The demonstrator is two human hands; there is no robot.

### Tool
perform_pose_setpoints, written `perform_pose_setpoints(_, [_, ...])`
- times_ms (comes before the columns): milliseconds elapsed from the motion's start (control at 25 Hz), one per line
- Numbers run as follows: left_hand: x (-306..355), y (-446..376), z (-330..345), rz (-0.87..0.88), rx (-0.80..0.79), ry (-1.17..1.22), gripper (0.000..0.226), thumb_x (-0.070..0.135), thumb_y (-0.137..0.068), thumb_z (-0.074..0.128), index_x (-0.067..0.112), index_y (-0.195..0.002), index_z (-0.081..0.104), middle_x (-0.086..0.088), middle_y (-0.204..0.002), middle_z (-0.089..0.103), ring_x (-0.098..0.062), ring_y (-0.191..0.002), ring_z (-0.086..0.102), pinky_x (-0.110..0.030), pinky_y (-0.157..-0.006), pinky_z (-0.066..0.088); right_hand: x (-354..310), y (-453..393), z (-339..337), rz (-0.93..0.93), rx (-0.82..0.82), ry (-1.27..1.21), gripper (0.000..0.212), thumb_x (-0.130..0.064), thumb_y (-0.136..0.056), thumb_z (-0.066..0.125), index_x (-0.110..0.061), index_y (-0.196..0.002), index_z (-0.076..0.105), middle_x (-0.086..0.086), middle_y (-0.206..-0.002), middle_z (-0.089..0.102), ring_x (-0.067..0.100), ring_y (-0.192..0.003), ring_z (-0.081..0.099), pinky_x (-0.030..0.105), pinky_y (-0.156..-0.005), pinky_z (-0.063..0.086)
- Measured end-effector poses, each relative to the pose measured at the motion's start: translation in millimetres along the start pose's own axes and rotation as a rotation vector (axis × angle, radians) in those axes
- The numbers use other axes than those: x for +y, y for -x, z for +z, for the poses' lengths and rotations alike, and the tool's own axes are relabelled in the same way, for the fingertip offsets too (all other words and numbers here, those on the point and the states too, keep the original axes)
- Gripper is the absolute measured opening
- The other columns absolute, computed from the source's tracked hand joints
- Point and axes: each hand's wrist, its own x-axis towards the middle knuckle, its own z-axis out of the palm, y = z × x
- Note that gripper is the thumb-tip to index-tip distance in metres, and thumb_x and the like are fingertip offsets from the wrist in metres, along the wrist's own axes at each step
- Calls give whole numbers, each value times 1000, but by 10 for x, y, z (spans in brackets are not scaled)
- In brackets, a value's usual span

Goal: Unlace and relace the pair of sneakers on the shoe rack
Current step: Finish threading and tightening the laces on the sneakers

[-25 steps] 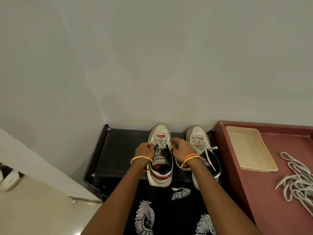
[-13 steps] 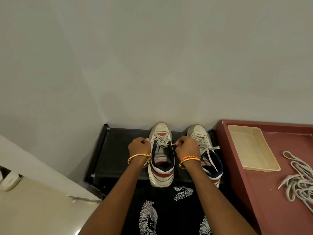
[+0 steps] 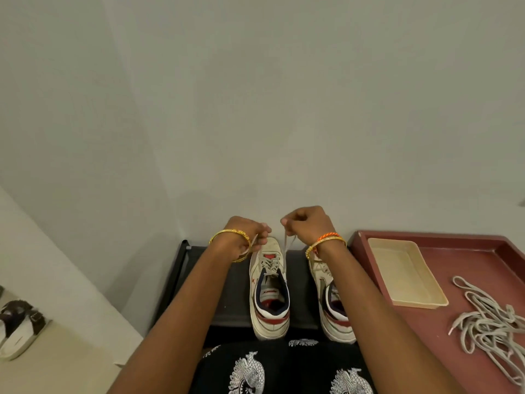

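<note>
- Black cloth with silver prints [image 3: 281, 368] lies nearest, over the person's lap.
- Two white sneakers stand side by side on the black shoe rack [image 3: 227, 294], heels toward the camera: the left sneaker [image 3: 270, 291] in full view, the right sneaker [image 3: 331, 302] partly behind the forearm.
- Maroon tray [image 3: 483, 257] to the right holds a cream dish [image 3: 403, 274] and loose laces [image 3: 488, 322].
- Beyond the toes, the left hand [image 3: 247, 234] and right hand [image 3: 308, 224], raised and apart, each pinch an end of the left sneaker's lace [image 3: 287, 243].

No legible text found: the left sneaker [image 3: 269, 288] carries a small red mark on its insole (too blurred to read), and a red tongue patch bears nothing readable.
</note>
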Motion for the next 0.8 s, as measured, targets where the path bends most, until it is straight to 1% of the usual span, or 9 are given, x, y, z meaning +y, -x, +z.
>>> perform_pose_setpoints(160, [375, 246, 59, -107, -131, 77, 29, 21, -97, 49, 3, -79, 63, -4, -57, 66, -17, -65, 62, -29, -71, 52, -372, 60, -180, -172, -62, 206, 12, -7, -85, 62, -10, -90, 73, 3, -79, 69, 12, -73, 61, 14, -62, 43])
perform_pose_setpoints(280, [440, 272, 64, -264, -231, 199, 44, 36, -98, 43, -2, -85, 61, -12, -68, 69, -24, -72, 66, -35, -77, 51, -499, 135, -221, -248, -48, 266, 11, -5, -81, 65, -15, -85, 64, 7, -80, 71, 9, -65, 61, 13, -58, 42])
perform_pose_setpoints(320, [443, 275, 71, -295, -255, 238, 42, 36, -97, 46, -2, -86, 61, -14, -67, 70, -26, -69, 67, -36, -75, 51, -534, 158, -229, -274, -52, 268, 10, -7, -81, 65, -15, -85, 61, 7, -78, 71, 10, -64, 61, 15, -59, 44])
perform_pose_setpoints(400, [436, 294, 79, -320, -268, 262, 28, 24, -95, 53, 1, -82, 60, -13, -62, 69, -25, -60, 69, -34, -70, 52, -568, 190, -261, -323, -106, 299, 8, -8, -83, 62, -14, -87, 64, 7, -81, 71, 13, -68, 64, 20, -63, 50])
perform_pose_setpoints(440, [426, 293, 76, -321, -270, 271, 22, 18, -94, 53, 1, -81, 60, -13, -61, 69, -24, -62, 69, -34, -70, 52, -556, 205, -280, -313, -112, 262, 9, -9, -84, 60, -14, -89, 66, 6, -81, 71, 12, -69, 65, 18, -63, 51])
perform_pose_setpoints(520, [425, 275, 60, -322, -291, 294, 16, 9, -93, 52, 0, -83, 60, -14, -65, 70, -26, -76, 67, -36, -77, 52, -492, 219, -328, -157, -48, -15, 8, -10, -87, 59, -12, -91, 65, 5, -78, 72, 14, -68, 67, 17, -61, 51])
perform_pose_setpoints(600, [437, 257, 38, -329, -308, 295, 13, 4, -92, 50, -2, -85, 58, -16, -74, 71, -28, -90, 65, -37, -85, 50, -440, 224, -331, 106, -24, -319, 6, -9, -89, 57, -6, -90, 62, 11, -77, 70, 20, -67, 68, 26, -60, 55])
perform_pose_setpoints(680, [440, 257, 42, -318, -293, 251, 14, 4, -93, 48, -1, -84, 57, -14, -83, 68, -26, -91, 64, -38, -90, 48, -406, 244, -257, 288, -111, -388, 10, -11, -90, 60, -2, -88, 58, 16, -76, 68, 22, -65, 67, 31, -59, 57])
perform_pose_setpoints(800, [438, 259, 103, -266, -237, 146, 21, 8, -96, 43, 2, -82, 58, -10, -76, 66, -22, -76, 62, -40, -92, 46, -420, 265, -136, 314, -170, -380, 16, -10, -85, 68, -2, -81, 55, 17, -75, 67, 22, -64, 67, 32, -61, 59])
